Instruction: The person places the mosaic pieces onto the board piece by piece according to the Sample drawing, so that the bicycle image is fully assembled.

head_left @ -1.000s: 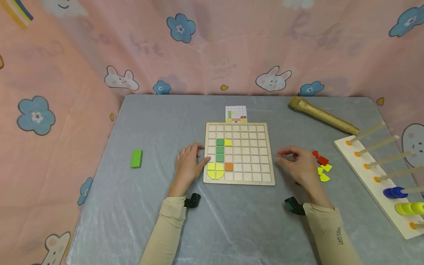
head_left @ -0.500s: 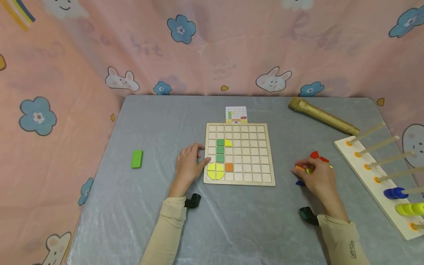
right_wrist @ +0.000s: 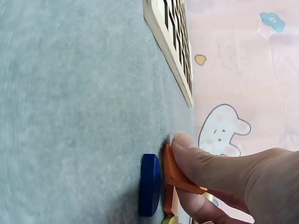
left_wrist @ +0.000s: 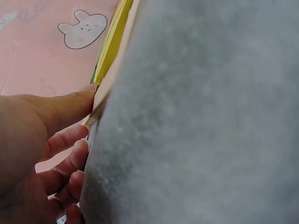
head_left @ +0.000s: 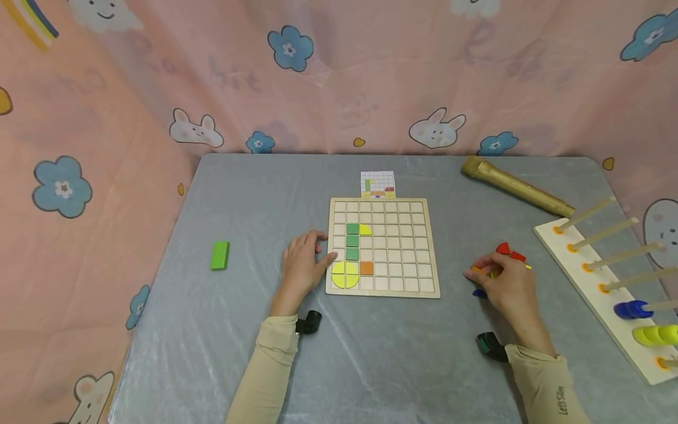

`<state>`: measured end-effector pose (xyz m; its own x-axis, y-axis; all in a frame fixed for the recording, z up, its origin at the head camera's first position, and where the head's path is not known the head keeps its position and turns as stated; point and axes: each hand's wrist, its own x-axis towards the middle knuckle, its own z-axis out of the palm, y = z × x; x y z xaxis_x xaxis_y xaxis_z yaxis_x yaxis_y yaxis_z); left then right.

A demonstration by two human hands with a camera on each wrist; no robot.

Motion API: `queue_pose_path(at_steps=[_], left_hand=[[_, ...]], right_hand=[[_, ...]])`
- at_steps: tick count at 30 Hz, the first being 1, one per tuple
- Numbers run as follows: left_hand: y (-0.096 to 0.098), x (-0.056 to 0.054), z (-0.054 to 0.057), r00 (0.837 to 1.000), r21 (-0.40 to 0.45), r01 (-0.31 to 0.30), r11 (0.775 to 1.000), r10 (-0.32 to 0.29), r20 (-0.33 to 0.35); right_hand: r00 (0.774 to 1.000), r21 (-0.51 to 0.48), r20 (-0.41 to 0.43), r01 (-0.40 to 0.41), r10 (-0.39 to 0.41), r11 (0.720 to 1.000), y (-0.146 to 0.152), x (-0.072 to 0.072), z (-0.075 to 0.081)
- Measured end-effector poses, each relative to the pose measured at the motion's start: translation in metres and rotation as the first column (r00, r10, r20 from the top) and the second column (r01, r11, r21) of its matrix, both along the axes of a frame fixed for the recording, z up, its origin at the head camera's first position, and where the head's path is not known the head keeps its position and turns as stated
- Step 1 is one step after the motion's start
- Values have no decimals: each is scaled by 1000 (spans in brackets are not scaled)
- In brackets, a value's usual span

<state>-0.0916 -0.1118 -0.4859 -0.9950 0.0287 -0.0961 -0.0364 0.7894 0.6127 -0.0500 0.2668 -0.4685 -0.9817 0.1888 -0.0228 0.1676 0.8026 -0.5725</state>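
Observation:
On the table lies a wooden grid board (head_left: 384, 294), with green, yellow and orange tiles set in its left part. My left hand (head_left: 300, 268) is at its left edge; in the left wrist view the thumb (left_wrist: 70, 109) rests on the rim, other fingers loosely bent beside it. Right of the board, my right hand (head_left: 509, 287) pinches an orange square tile (right_wrist: 176, 173) between thumb and fingers, close over the cloth. A blue curved tile (right_wrist: 149, 186) and another orange tile (right_wrist: 169, 199) lie beside it. Red tiles (head_left: 502, 248) show behind this hand, which partly hides yellow ones.
A small pattern card (head_left: 378, 184) touches the board's far edge. At far left lies a green block (head_left: 219, 255). A gold tube-shaped object (head_left: 519, 187) lies at the back right, near a white peg rack (head_left: 593, 288) with blue and yellow-green beads. A patterned curtain hangs behind.
My right hand has moved right, from beside the board's right edge to the loose tiles, and pinches an orange tile there. My left hand has stayed at the board's left edge.

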Motion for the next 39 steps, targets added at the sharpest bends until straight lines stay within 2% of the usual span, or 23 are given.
queue_pose_path(at_steps=[6,10,13,17,22,32,39], left_hand=[[0,0,1,1000,-2,-6,1000,6,9],[1,0,1,1000,0,-6,1000,6,7],[0,0,1,1000,-1,-2,1000,2,3],[0,0,0,1000,-1,2,1000,-2,1],[0,-1,0,1000,0,-2,1000,2,8],[-2,-1,-1,1000,4,0,1000,0,-1],[-1,-1,0,1000,9,-3,1000,3,9]], right_hand=[[998,-19,-63,-2,1,1000,-4,0,3],[994,-125,-105,-12,-1,992,-20,-1,8],[990,-195,-138,-61,34,979,-38,-2,10],[975,-214,-185,-163,124,963,-60,-4,10],[967,-257,-160,-233,196,938,-85,-9,7],[965,-301,-104,-262,241,917,-115,-21,-1],[958,-315,-75,-286,277,905,-127,-24,-11]])
